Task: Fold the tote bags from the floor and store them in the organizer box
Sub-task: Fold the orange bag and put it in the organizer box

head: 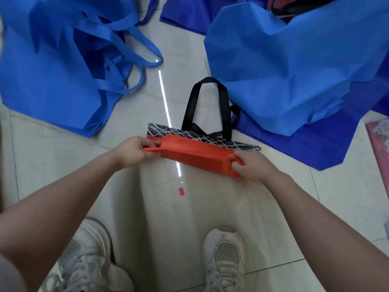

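Your left hand [134,151] and right hand [250,166] pinched the half-folded orange fabric tote bag [195,153] by its ends. Crumpled blue tote bags [284,70] lay unfolded on the tile floor [157,207].

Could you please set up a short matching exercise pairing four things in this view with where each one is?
Things:
1. orange tote bag
2. black handles
3. light blue tote bags
4. pink scrap

Places:
A. on the tiles between the orange bag and the shoes
B. pinched at both ends by the hands
C. heaped on the floor at left and right
D. lying flat beyond the patterned band

Pairs: 1-B, 2-D, 3-C, 4-A
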The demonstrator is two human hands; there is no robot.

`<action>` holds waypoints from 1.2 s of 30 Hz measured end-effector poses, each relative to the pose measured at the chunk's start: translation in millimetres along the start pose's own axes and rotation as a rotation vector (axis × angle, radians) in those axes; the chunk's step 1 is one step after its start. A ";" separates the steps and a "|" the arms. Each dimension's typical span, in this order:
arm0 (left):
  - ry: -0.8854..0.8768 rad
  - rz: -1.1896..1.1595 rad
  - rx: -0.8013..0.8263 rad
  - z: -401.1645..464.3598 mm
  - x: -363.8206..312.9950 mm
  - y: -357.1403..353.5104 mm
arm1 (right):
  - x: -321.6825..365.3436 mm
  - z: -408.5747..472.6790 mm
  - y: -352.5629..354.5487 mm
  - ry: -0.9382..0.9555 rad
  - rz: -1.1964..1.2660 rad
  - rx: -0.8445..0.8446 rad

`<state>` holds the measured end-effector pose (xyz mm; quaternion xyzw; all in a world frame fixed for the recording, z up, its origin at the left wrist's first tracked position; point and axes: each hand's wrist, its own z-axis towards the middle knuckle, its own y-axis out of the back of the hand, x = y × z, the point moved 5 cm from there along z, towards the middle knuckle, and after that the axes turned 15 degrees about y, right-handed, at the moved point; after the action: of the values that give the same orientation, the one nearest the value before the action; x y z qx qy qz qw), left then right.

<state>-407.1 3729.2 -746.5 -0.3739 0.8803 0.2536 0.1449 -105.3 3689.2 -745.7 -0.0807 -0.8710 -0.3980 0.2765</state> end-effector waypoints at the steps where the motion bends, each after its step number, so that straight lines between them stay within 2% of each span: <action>1: 0.037 -0.133 -0.005 0.9 4.8 0.3 | -2.2 2.7 2.9 -0.011 -0.055 -0.014; 4: 0.092 -0.383 -0.142 8.6 16.3 -1.6 | -2.3 7.8 12.3 -0.060 -0.286 -0.057; 6: 0.110 -0.401 -0.271 14.4 16.2 -4.3 | 0.2 10.1 14.6 -0.106 -0.413 -0.055; 9: 0.140 -0.149 -0.489 21.2 7.6 -5.6 | 4.1 13.7 11.1 -0.106 -0.537 -0.057; 12: 0.189 0.051 -0.594 22.8 -2.6 -7.5 | -3.3 16.7 8.6 -0.151 -0.513 -0.124; 21: 0.227 0.155 -0.716 20.1 -7.9 -12.2 | -20.9 35.8 0.9 -0.366 -0.401 -0.295; 23: 0.135 0.215 -0.842 15.3 -11.7 -11.4 | -19.6 35.1 -1.3 -0.392 -0.428 -0.323; 25: -0.125 0.432 -0.921 12.3 -24.8 -22.3 | -20.5 31.7 0.1 -0.421 -0.398 -0.368; 27: -0.336 0.653 -0.860 16.8 -35.3 -49.4 | -22.8 32.1 0.4 -0.444 -0.368 -0.381; 28: -0.336 0.674 -0.782 18.3 -38.3 -62.9 | -21.5 32.5 -0.9 -0.432 -0.377 -0.392; 30: -0.205 0.579 -0.629 15.7 -45.0 -83.7 | -15.0 34.2 -3.9 -0.361 -0.487 -0.438; 32: 0.003 0.544 -0.485 11.2 -49.2 -100.3 | -8.4 33.7 -6.6 -0.292 -0.585 -0.463; 34: 0.094 0.576 -0.458 9.4 -52.9 -109.6 | -6.2 30.7 -10.1 -0.221 -0.580 -0.444; 36: 0.097 0.620 -0.492 10.9 -54.9 -110.8 | -8.2 24.3 -10.0 -0.152 -0.528 -0.431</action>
<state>-288.1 3701.7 -768.6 -0.1257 0.8702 0.4706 -0.0744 -112.2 3701.1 -769.5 0.0617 -0.7759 -0.6233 0.0751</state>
